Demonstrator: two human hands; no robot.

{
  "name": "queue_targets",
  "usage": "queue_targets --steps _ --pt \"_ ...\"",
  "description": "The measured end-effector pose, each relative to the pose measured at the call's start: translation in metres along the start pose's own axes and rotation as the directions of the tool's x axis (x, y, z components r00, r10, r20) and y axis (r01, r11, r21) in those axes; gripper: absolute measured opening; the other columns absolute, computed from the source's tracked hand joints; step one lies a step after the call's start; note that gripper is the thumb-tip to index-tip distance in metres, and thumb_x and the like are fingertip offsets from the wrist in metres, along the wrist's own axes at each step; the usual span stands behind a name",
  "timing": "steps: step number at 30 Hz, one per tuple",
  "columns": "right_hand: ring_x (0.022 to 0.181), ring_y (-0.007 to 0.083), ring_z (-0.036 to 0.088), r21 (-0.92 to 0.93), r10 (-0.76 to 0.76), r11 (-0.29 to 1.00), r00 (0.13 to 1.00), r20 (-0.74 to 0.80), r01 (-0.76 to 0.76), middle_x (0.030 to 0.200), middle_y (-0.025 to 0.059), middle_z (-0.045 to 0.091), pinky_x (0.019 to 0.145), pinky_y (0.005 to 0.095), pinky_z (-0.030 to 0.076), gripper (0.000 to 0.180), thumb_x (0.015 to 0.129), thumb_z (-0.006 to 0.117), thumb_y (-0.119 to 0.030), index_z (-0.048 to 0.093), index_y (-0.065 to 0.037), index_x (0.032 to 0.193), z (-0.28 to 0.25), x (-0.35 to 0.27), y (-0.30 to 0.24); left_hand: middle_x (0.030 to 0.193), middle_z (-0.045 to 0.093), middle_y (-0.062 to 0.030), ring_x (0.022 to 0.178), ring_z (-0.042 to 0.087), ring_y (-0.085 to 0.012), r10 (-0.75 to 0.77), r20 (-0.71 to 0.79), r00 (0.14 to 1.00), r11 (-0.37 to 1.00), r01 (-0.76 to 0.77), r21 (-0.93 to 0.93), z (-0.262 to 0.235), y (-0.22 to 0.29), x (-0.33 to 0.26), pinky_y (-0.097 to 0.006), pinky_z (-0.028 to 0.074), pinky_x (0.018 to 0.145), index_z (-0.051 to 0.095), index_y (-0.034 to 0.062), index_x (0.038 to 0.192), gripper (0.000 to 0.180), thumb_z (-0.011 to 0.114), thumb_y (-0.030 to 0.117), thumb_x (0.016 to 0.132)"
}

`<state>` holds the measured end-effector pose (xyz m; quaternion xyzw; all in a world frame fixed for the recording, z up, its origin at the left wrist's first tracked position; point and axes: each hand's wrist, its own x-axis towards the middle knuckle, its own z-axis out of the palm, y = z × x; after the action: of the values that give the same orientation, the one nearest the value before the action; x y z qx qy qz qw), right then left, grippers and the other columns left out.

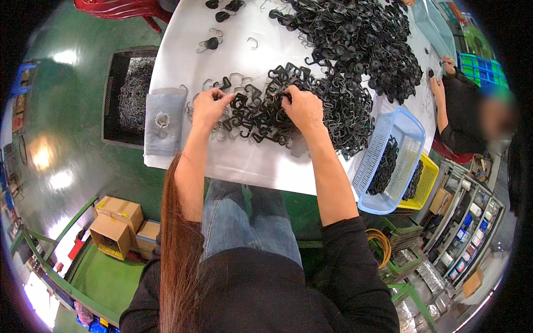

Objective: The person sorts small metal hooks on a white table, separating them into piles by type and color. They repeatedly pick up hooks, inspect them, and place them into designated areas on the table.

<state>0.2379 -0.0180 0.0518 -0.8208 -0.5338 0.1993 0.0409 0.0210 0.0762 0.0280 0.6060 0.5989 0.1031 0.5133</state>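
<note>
A big heap of black plastic hooks (pixel 355 44) covers the white table (pixel 183 50), thinning toward me into a flatter spread (pixel 261 119). My left hand (pixel 210 106) pinches a small hook piece at the left edge of that spread, beside some loose metal wire clips (pixel 208 84). My right hand (pixel 302 108) is closed on black hooks in the middle of the spread. Both forearms reach up from my lap.
A blue plastic basket (pixel 408 133) with black hooks hangs off the table's right edge over a yellow basket (pixel 425 186). A grey cloth (pixel 164 122) drapes the left edge. A black crate of wire parts (pixel 130 94) sits on the floor, cardboard boxes (pixel 119 222) lower left. Another person (pixel 461 105) works at right.
</note>
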Motion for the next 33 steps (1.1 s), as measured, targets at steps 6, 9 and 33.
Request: queue_targets --steps 6,9,33 --pt "0.042 0.0104 0.050 0.778 0.220 0.562 0.958 0.186 -0.280 0.063 0.0078 0.061 0.040 0.0254 0.039 0.030 0.076 0.066 -0.019 0.065 -0.002 0.100 -0.031 -0.007 0.037 0.055 0.037 0.0094 0.045 0.029 -0.0017 -0.148 0.234 0.961 0.814 0.253 -0.522 0.000 0.004 -0.007 -0.020 0.018 0.039 0.059 0.0128 0.077 0.017 0.071 0.024 0.079" --pt "0.038 0.0068 0.040 0.924 0.232 0.122 0.915 0.329 -0.363 0.055 0.0028 0.054 0.035 0.0227 0.029 0.028 0.076 0.067 -0.018 0.065 0.000 0.097 -0.040 -0.022 0.057 0.056 0.037 0.0095 0.045 0.029 -0.0018 -0.176 0.285 0.942 0.754 0.315 -0.576 0.004 0.008 -0.015 -0.020 0.018 0.039 0.058 0.0134 0.078 0.017 0.071 0.024 0.080" --pt "0.048 0.0119 0.054 0.784 0.727 0.462 0.683 -0.067 -0.415 0.062 0.0062 0.060 0.041 0.0251 0.040 0.029 0.079 0.065 -0.023 0.064 -0.001 0.097 -0.088 -0.216 0.262 0.095 0.060 -0.0036 0.078 0.059 -0.0147 0.078 0.616 0.784 0.854 0.266 -0.447 0.315 0.171 -0.185 -0.030 0.049 0.059 0.055 0.0055 0.110 0.045 0.070 0.031 0.076"
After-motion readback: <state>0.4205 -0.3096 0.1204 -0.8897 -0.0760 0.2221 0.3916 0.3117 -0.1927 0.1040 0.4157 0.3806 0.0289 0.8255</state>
